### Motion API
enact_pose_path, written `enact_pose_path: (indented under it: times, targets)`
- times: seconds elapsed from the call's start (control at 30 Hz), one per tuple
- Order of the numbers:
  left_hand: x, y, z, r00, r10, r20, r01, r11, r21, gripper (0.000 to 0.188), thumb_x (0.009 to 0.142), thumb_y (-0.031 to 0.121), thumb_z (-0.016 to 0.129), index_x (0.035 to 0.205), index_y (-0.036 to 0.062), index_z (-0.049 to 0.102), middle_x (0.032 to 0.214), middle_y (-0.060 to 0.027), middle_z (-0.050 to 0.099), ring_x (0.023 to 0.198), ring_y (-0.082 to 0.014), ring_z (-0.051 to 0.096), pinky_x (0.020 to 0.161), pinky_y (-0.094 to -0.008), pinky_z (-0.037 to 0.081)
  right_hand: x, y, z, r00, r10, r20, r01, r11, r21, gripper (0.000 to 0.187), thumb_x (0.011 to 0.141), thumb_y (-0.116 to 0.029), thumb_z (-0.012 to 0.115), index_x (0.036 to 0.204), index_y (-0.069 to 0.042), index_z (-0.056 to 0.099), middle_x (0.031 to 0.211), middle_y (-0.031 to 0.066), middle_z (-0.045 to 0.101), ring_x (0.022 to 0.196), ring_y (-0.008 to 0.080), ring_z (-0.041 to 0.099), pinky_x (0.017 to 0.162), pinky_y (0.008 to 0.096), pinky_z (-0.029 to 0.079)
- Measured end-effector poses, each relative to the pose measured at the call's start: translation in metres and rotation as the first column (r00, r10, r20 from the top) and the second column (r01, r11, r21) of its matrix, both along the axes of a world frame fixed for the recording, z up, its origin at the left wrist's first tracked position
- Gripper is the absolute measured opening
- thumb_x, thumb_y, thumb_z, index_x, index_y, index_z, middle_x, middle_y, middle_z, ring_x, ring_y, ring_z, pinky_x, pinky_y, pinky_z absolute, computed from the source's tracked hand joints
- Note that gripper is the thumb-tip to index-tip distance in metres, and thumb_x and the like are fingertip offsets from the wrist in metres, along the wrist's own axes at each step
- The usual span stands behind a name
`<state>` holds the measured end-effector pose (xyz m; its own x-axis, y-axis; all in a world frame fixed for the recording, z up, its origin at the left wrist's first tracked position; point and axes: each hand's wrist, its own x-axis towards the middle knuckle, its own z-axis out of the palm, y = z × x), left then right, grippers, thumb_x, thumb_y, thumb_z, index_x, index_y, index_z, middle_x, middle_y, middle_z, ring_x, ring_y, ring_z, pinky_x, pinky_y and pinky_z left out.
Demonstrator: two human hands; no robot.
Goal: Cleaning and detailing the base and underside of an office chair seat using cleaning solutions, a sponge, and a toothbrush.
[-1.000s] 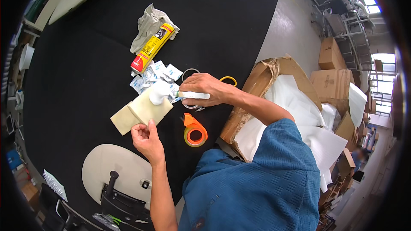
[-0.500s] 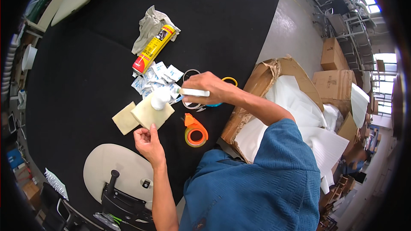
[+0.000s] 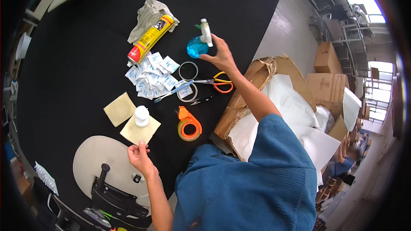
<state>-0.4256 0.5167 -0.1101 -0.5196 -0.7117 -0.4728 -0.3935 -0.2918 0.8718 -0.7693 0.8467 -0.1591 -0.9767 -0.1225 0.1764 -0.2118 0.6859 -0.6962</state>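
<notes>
Left hand (image 3: pixel 139 158) pinches the near edge of a pale yellow pad (image 3: pixel 139 135) between thumb and fingers. Rounded white object (image 3: pixel 141 116) sits on the pad; second pad (image 3: pixel 119 109) lies just beyond, to the left. Right hand (image 3: pixel 221 54) curves around the right side of a blue spray bottle (image 3: pixel 197 48); cannot tell whether gripped or released. White sachets (image 3: pixel 152 76) lie beyond the pads, orange tape dispenser (image 3: pixel 184 113) to their right.

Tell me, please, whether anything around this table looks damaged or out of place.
Yes: the cardboard box beside the black table has a ragged, crumpled rim, so it looks damaged. The small white packets lie in a loose heap, with one apart near the blue brush, which looks untidy.
</notes>
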Motion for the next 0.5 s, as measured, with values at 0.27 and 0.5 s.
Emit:
enact_pose_path:
  times: [0.27,0.5]
  targets:
    - [0.032,0.006,-0.012,0.998,0.064,-0.015,-0.063,0.996,0.056,0.024,0.102,0.015,0.079,0.102,0.0095,0.056,0.093,-0.0035,0.067,0.08,-0.012,0.067,0.068,-0.0248,0.052,0.098,-0.064,0.019,0.814,0.58,-0.02,-0.574,0.81,0.118,0.028,0.089,-0.022,0.087,0.112,-0.01,0.077,0.114,0.0069,0.074,0.111,0.0259,0.069,0.096,0.0423,0.055]
    - [0.025,0.01,0.001,0.997,0.059,-0.048,-0.056,0.996,0.067,0.023,0.103,0.011,0.078,0.101,0.0069,0.056,0.091,-0.0043,0.066,0.08,-0.0125,0.066,0.069,-0.0264,0.053,0.071,-0.083,-0.01,0.635,0.753,0.176,-0.734,0.516,0.442,0.027,0.095,-0.029,0.081,0.117,-0.014,0.079,0.111,0.0067,0.073,0.111,0.0255,0.066,0.097,0.0428,0.049]
